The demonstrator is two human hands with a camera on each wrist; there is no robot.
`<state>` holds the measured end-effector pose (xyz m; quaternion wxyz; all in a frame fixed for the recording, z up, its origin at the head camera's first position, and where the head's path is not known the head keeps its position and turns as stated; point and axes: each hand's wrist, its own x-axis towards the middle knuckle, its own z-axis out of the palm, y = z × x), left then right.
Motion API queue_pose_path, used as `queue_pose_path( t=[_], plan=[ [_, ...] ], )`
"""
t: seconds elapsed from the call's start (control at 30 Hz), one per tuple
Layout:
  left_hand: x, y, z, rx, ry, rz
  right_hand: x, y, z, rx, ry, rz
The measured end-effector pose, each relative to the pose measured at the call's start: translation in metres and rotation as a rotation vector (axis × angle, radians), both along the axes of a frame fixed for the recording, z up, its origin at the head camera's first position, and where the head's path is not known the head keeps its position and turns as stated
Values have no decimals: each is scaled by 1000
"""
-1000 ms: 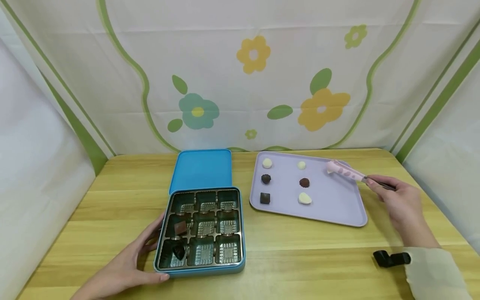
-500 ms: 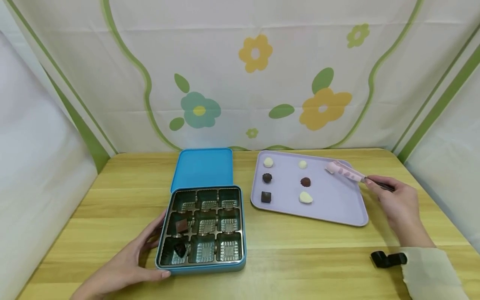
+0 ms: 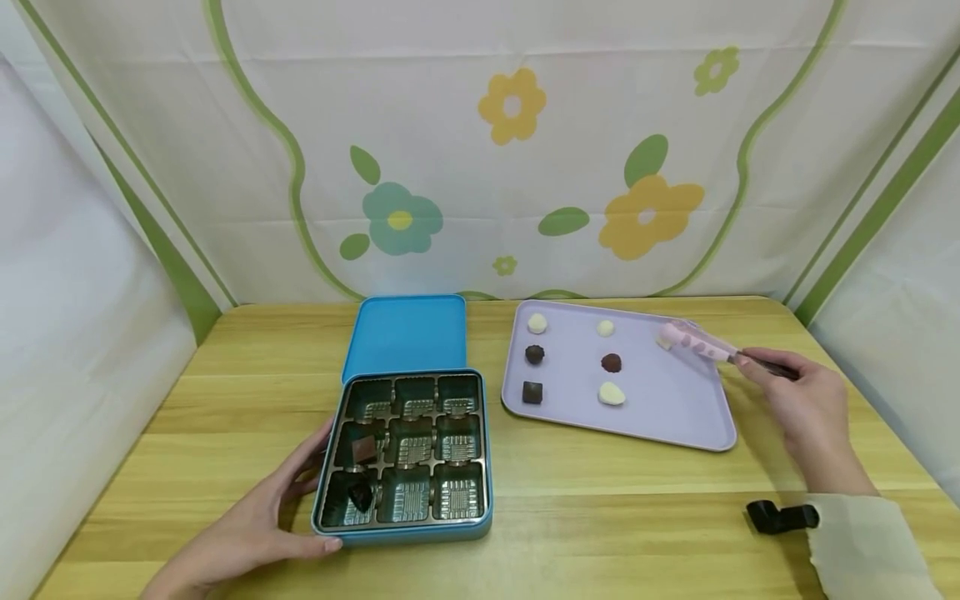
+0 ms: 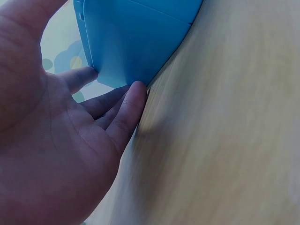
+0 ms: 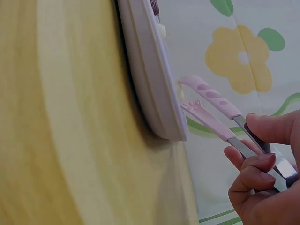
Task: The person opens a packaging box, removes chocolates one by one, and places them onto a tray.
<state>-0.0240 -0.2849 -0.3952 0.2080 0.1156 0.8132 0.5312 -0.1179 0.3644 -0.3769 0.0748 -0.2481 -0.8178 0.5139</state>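
My left hand (image 3: 251, 529) rests against the blue tin (image 3: 405, 537) at its front-left corner, thumb on the front wall and extended fingers along the left side. In the left wrist view, fingertips (image 4: 137, 86) touch the tin's wall. A square brown chocolate (image 3: 363, 451) lies in its middle-left compartment, a dark chocolate (image 3: 361, 497) in the front-left one. My right hand (image 3: 810, 408) grips pink-tipped tongs (image 3: 701, 343) over the lilac tray (image 3: 660, 408). A small pale chocolate (image 3: 663, 342) is at their tips; the right wrist view shows the two arms apart around it.
On the tray sit white chocolates (image 3: 611, 394), a dark round one (image 3: 535, 354), a reddish-brown one (image 3: 611, 362) and a dark square one (image 3: 532, 392). The blue lid (image 3: 408, 337) lies behind the tin. A flowered curtain (image 3: 450, 100) stands behind the wooden table (image 3: 600, 517).
My right hand and the tongs have shifted slightly right, and more of the pale chocolate shows at the tips. The left hand stays against the tin.
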Motion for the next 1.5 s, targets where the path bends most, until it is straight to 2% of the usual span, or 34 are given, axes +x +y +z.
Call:
queue_pose_path(
  t=[0.17,0.3,0.4,0.5,0.63,0.83,1.13,1.37,1.5],
  plan=[
    [-1,2,0,-3,1,1,4,0,8,9,22,-31],
    [-2,2,-1,-12,17,-3,5,-16,15,-6,68,14],
    [-1,1,-1,-23,42,-5,5,-37,19,20,88,84],
    [-1,0,-2,-32,59,-7,5,-60,21,90,103,162],
    [-1,-1,-2,-33,51,-11,8,-90,24,122,158,269],
    [-1,-1,-2,-31,43,-11,12,-137,28,91,181,421],
    [-1,-2,-1,-19,38,-11,12,-202,25,26,233,607],
    [-1,0,-1,71,36,-11,14,-239,25,-59,248,744],
    [-1,-1,-1,113,56,-9,15,-257,29,-42,272,841]
  ],
)
